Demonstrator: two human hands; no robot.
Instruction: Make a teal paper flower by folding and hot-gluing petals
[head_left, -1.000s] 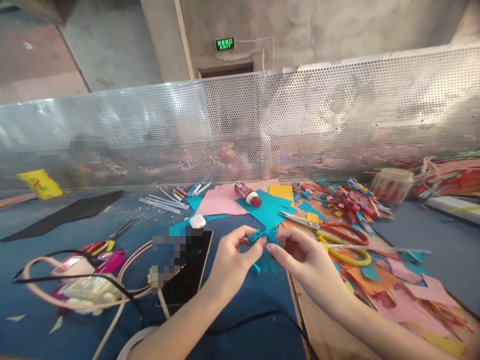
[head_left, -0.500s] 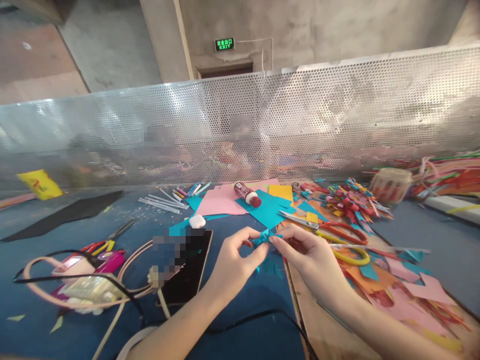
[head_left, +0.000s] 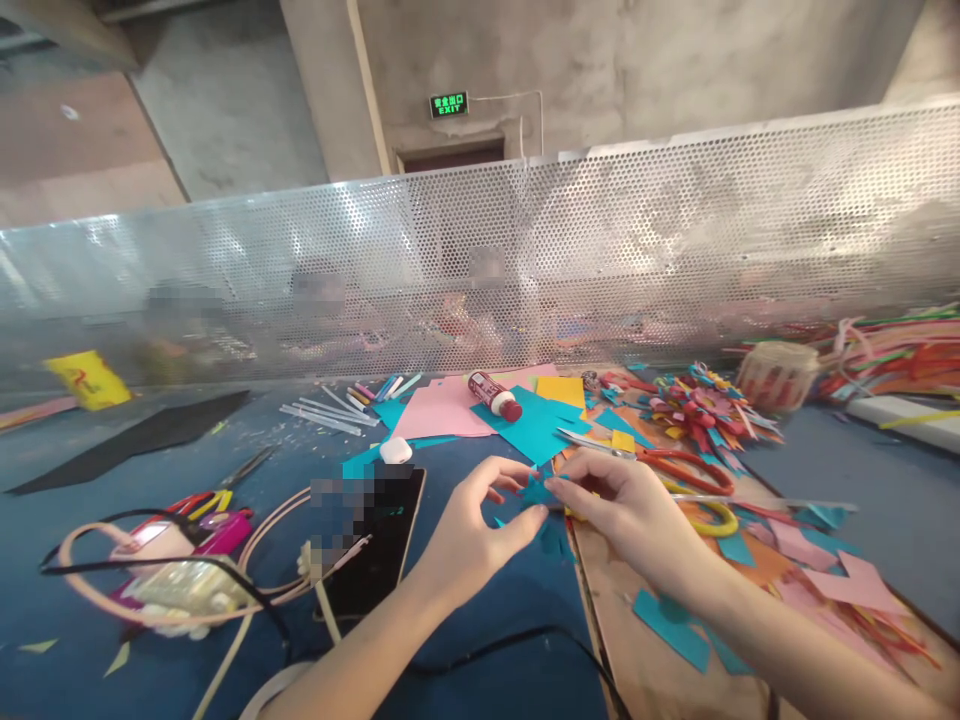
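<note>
A small, crumpled blue paper piece with pointed petal-like ends (head_left: 537,488) is held up over the table between my two hands. My left hand (head_left: 480,520) has its thumb below and its fingers above the piece's left side, in a loose grip. From the right, the thumb and forefinger of my right hand (head_left: 626,505) pinch the same piece. More blue paper cuttings (head_left: 553,540) lie below it. Scissors with red and yellow handles (head_left: 686,465) rest beside my right hand, partly hidden by it.
A brown glue bottle (head_left: 495,396) lies on blue and pink paper sheets (head_left: 442,408). At left are a black phone (head_left: 379,540), a white earphone case (head_left: 395,451) and tangled cables (head_left: 255,580). A colourful paper flower bunch (head_left: 701,405) stands right, before a perforated metal screen (head_left: 645,240).
The fingers of my left hand have spread wider around the blue paper piece, which has turned slightly. Blue cuttings beneath my right forearm show more now. The view has tilted up slightly.
</note>
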